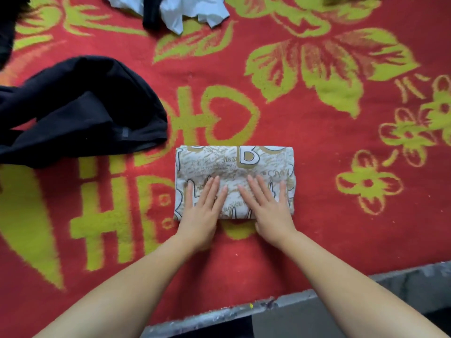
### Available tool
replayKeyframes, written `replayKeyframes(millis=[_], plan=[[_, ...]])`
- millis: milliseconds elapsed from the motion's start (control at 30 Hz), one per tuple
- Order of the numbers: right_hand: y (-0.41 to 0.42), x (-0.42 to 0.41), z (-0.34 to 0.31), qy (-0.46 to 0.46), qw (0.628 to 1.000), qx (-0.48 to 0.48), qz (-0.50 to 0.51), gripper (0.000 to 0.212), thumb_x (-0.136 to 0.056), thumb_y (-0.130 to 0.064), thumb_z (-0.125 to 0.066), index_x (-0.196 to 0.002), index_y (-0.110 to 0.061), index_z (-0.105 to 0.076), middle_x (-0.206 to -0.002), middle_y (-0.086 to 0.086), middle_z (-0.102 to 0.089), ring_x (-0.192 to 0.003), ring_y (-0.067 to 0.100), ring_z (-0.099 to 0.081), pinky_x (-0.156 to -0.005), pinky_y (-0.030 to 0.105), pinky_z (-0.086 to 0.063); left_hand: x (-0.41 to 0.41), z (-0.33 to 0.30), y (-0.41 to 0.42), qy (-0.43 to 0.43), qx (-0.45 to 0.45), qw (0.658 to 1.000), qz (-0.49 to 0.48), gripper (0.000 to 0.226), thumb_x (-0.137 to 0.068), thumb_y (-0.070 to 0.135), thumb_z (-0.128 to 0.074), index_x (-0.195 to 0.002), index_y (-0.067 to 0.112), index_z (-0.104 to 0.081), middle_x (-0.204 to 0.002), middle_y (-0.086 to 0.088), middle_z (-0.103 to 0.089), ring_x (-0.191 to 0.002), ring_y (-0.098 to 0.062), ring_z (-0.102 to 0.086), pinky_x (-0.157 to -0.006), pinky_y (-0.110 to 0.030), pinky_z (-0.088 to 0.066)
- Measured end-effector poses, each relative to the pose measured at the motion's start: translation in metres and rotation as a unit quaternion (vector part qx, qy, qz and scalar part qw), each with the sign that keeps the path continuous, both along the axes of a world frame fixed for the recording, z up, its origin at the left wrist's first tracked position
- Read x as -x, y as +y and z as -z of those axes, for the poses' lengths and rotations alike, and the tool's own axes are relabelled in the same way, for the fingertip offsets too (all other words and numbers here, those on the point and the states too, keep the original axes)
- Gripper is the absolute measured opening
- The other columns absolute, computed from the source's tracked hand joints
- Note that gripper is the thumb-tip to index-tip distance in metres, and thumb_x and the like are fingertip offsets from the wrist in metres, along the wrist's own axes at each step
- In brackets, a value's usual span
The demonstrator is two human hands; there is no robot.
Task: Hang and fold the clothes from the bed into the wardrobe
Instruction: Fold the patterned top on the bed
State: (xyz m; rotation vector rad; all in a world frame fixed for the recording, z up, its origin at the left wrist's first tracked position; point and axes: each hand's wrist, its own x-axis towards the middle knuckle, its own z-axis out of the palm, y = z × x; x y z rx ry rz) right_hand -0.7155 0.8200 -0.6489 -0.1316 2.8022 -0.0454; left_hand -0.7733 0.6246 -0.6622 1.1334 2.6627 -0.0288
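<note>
A white garment with gold lettering (234,162) lies folded into a neat rectangle on the red bed cover (317,191), near the front edge. My left hand (202,213) rests flat on its near left part, fingers straight. My right hand (268,211) presses flat on its near right part, fingers spread and straight. Neither hand grips the cloth.
A crumpled black garment (80,111) lies to the left on the bed. A white garment with a black piece (175,11) sits at the far edge of the view. The bed's grey front edge (244,311) runs along the bottom.
</note>
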Motion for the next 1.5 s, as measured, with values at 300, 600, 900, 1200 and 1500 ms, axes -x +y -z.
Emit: replayKeyframes(millis=[300, 600, 900, 1200, 1500], plan=[[0.003, 0.050, -0.059, -0.100, 0.992, 0.005, 0.074, 0.073, -0.096, 0.001, -0.036, -0.153, -0.034, -0.007, -0.162, 0.001, 0.000, -0.147, 0.037, 0.002, -0.110, 0.066, -0.012, 0.045, -0.054, 0.021, -0.127, 0.069, 0.986, -0.080, 0.076, -0.092, -0.005, -0.039, -0.153, 0.025, -0.005, -0.160, -0.009, 0.013, -0.145, -0.036, 0.015, -0.113, -0.061, -0.010], [-0.014, 0.108, -0.230, -0.004, 0.999, -0.041, -0.003, 0.071, -0.097, -0.002, -0.039, -0.153, -0.032, -0.008, -0.162, 0.001, -0.007, -0.146, 0.039, -0.006, -0.109, 0.066, -0.015, 0.093, -0.208, -0.003, -0.030, 0.014, 0.992, -0.124, 0.078, -0.092, -0.002, -0.041, -0.153, 0.026, -0.002, -0.161, -0.004, -0.003, -0.147, -0.035, 0.001, -0.113, -0.055, -0.018], [-0.066, 0.133, -0.362, 0.079, 0.992, -0.068, -0.077, 0.080, -0.094, 0.000, -0.044, -0.153, -0.033, -0.001, -0.161, 0.001, -0.007, -0.146, 0.039, -0.006, -0.110, 0.065, -0.016, 0.105, -0.343, -0.064, 0.078, 0.006, 0.984, -0.159, 0.072, -0.095, 0.003, -0.038, -0.153, 0.024, -0.001, -0.160, -0.005, -0.010, -0.146, -0.035, -0.010, -0.112, -0.053, -0.025], [-0.107, 0.119, -0.404, 0.087, 0.967, -0.055, -0.232, 0.081, -0.094, 0.003, -0.042, -0.153, -0.032, 0.001, -0.161, 0.002, -0.006, -0.147, 0.038, -0.006, -0.113, 0.064, -0.012, 0.033, -0.390, -0.103, 0.080, 0.033, 0.944, -0.317, 0.072, -0.096, 0.007, -0.042, -0.153, 0.024, -0.001, -0.159, -0.005, -0.012, -0.145, -0.033, -0.010, -0.112, -0.056, -0.024], [-0.170, 0.025, -0.413, 0.101, 0.882, -0.043, -0.459, 0.075, -0.098, -0.014, -0.047, -0.154, -0.030, 0.000, -0.158, 0.004, -0.013, -0.145, 0.035, -0.010, -0.111, 0.060, -0.021, -0.138, -0.408, -0.139, 0.046, 0.045, 0.858, -0.509, 0.061, -0.099, 0.010, -0.037, -0.153, 0.021, -0.009, -0.158, -0.003, -0.016, -0.144, -0.031, -0.013, -0.113, -0.056, -0.019]])
